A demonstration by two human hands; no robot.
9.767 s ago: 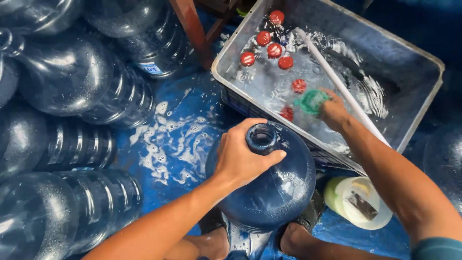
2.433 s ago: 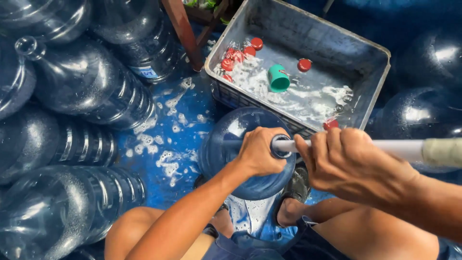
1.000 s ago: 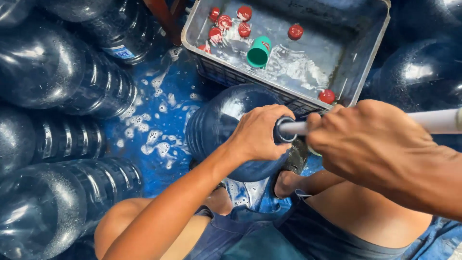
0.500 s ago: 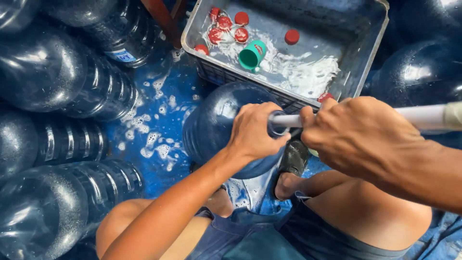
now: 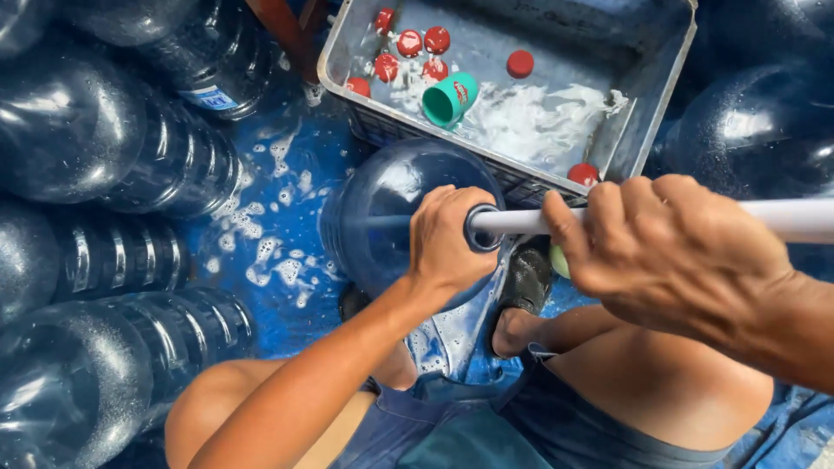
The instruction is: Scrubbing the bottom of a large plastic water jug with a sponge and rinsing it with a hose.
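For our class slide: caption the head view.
Left hand steadies a blue jug while right hand holds a white pole in its mouth.

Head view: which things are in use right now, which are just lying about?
In use: left hand gripping the big blue bottle at its neck; right hand holding the white pole in its mouth.

Lying about: soapy grey tub, red caps, green cup, stacked bottles.

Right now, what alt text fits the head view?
Left hand grips the neck of a blue water jug while the right hand holds a white pole at its mouth; behind, a soapy grey tub holds red caps.
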